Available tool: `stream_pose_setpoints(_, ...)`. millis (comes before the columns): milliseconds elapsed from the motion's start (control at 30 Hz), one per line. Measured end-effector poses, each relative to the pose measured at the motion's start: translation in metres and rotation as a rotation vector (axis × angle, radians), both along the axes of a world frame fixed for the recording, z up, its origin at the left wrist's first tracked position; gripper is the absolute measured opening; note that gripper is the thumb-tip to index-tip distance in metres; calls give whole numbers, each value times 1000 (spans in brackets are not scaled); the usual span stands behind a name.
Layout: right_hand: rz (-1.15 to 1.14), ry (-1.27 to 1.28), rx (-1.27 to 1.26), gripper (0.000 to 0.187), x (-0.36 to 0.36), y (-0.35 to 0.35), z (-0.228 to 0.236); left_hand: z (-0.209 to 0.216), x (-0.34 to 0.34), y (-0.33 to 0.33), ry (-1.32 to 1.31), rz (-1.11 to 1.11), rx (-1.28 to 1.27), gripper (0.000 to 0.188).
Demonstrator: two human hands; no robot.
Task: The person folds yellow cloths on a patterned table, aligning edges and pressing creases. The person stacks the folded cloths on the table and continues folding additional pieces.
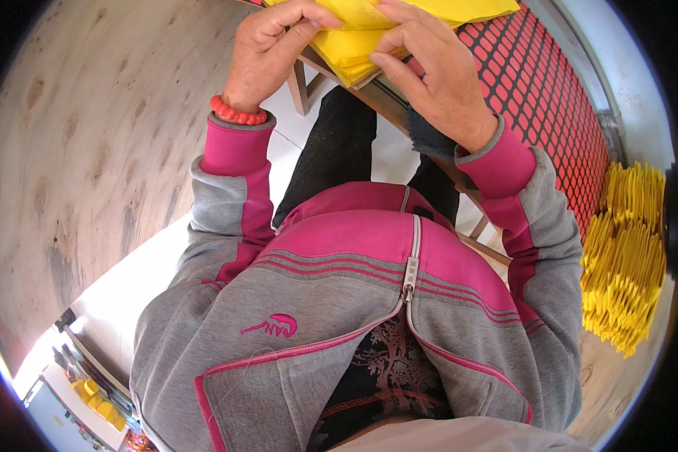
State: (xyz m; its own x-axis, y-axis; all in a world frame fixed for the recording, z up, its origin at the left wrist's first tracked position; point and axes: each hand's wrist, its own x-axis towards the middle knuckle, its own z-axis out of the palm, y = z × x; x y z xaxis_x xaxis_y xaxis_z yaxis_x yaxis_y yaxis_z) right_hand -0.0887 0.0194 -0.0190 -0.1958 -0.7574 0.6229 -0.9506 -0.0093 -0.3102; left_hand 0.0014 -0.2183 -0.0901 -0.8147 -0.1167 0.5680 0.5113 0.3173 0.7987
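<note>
At the top of the view lies a yellow sheet (348,47) of thin, cloth-like material, one of several layers on the table's near edge. My left hand (273,51), with a red bead bracelet at the wrist, pinches the sheet's left edge between thumb and forefinger. Opposite it, my right hand (438,74) has its thumb and fingers bent onto the right side of the same yellow material. Its fingertips partly cover the fold they grip. The far part of the sheet runs out of the picture.
A red mat with a black net pattern (539,90) covers the surface on the right. Beyond it stand tall stacks of folded yellow pieces (625,264). A wide wooden board (90,143) fills the left. Wooden legs (303,87) show under the table.
</note>
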Motion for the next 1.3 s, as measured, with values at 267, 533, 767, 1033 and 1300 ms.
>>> stream_pose_setpoints(267, 6, 126, 11, 13, 2, 1, -1, 3, 2, 2, -1, -7, -75, 13)
stream_pose_setpoints(533, 7, -12, -8, 14, -2, -1, -6, 24, 9, 11, 102, -13, -180, 17)
stream_pose_setpoints(767, -12, -26, -41, 16, 4, -5, 2, 27, 11, 14, -3, 27, -193, 10)
stream_pose_setpoints(1033, 56, 17, 2, 20, 56, 45, -16, 7, 0, 33, -38, 143, 235, 6)
stream_pose_setpoints(1300, -450, 8, 501, 23, 34, 129, -136, -5, -8, 17, 37, 199, 223, 16)
